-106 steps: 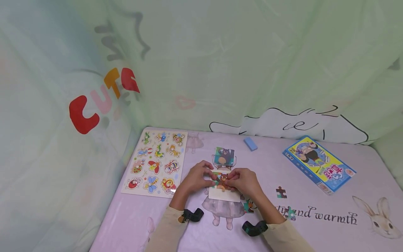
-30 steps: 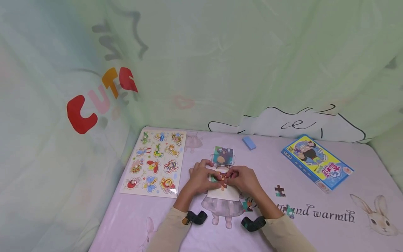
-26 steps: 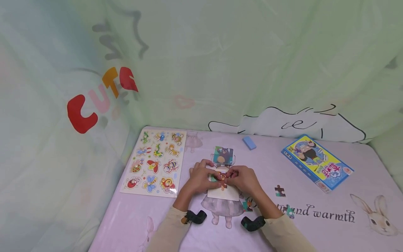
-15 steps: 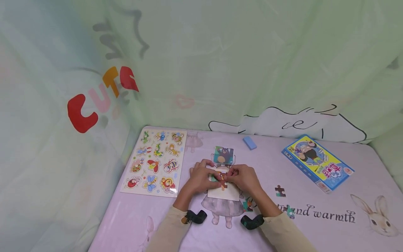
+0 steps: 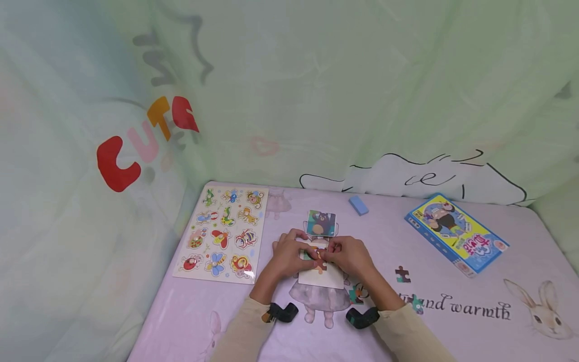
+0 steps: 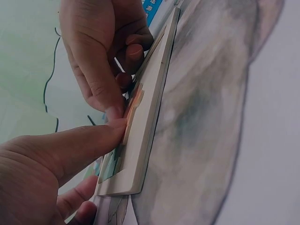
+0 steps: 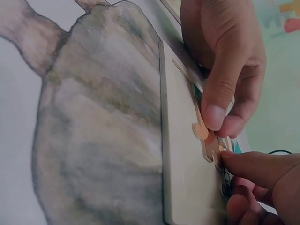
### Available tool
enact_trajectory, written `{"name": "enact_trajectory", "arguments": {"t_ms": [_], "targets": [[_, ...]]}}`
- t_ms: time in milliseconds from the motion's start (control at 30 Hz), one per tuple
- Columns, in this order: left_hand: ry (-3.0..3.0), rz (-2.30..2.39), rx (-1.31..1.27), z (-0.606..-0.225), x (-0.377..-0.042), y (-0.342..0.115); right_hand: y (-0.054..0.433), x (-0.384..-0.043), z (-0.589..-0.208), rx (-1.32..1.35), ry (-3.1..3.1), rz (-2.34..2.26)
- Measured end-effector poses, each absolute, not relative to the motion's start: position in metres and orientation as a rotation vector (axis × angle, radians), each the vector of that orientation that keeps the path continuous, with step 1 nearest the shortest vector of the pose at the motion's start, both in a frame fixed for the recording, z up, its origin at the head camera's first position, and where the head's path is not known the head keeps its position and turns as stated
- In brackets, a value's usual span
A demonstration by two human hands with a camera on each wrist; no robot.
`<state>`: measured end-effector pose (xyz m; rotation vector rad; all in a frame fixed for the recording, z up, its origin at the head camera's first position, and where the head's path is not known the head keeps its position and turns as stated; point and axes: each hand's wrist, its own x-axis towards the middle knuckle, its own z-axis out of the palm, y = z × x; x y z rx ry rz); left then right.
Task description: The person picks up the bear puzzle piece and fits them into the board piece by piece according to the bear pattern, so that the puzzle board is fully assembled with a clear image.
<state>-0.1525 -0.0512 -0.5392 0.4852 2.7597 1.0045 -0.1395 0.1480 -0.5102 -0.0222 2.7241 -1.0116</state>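
Pinching half-hidden bear pieces [image 5: 321, 266] with left hand [image 5: 288, 255] and right hand [image 5: 351, 254], loose pieces [image 5: 402, 274] nearby, blue block [image 5: 359, 205], bright box [image 5: 457, 235] beyond

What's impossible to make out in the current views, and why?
- Head: part of the bear puzzle, covered by the left hand and right hand.
- Head: fine print on the blue-and-yellow box, too small.
- Right wrist: the left hand's wrist, cut off by the top edge.

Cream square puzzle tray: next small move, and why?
I'd probably press the brown bear jigsaw piece down gently: the left hand and right hand both have fingertips at it, and neither wrist view clearly shows whether it sits flush in the tray.
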Motion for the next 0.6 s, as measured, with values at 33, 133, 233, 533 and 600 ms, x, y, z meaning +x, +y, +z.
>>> {"name": "enact_trajectory", "arguments": {"t_ms": [33,133,233,533,600], "targets": [[2.758,1.006,0.483,-0.539,-0.1524,-0.0511,0.1487,-0.1398,-0.5094,-0.026,2.704,-1.024],[2.759,0.994,0.473,-0.5386,-0.1522,-0.0508,0.1516,-0.1403,-0.5081,-0.05,2.648,-1.063],[2.759,0.988,0.464,-0.5385,-0.1519,-0.0503,0.154,-0.1408,-0.5086,-0.07,2.616,-1.079],[2.756,1.011,0.466,-0.5378,-0.1516,-0.0502,0.1546,-0.1414,-0.5106,-0.086,2.626,-1.072],[2.758,1.01,0.467,-0.5375,-0.1514,-0.0502,0.1538,-0.141,-0.5103,-0.076,2.631,-1.067]]}}
